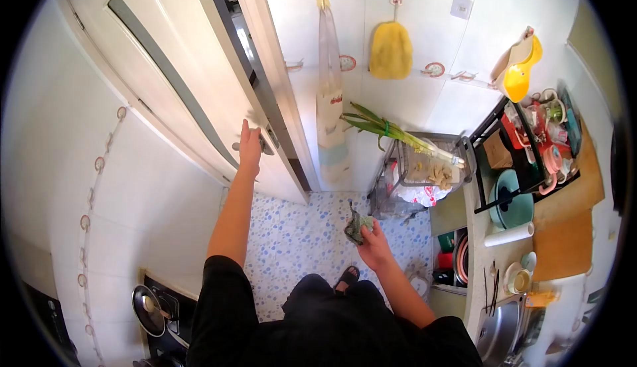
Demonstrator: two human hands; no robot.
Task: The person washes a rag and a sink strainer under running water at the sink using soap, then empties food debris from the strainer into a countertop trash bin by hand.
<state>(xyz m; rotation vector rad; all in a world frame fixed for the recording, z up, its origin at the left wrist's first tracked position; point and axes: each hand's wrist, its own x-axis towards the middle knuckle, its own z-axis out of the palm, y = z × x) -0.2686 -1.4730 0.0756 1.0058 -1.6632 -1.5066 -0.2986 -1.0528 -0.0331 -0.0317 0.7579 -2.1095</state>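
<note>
My left hand reaches forward to the white door, which stands ajar. It is on the metal door handle, with fingers partly hidden and one pointing upward. Low in front of my body, my right hand is closed on a crumpled grey-green cloth. The cloth hangs over the blue-speckled floor, bunched up, with a thin end sticking out at the top.
A wire rack carrying leeks and ginger stands against the tiled wall. To the right is a counter with a teal basin, paper roll and sink. A lidded pan sits at lower left.
</note>
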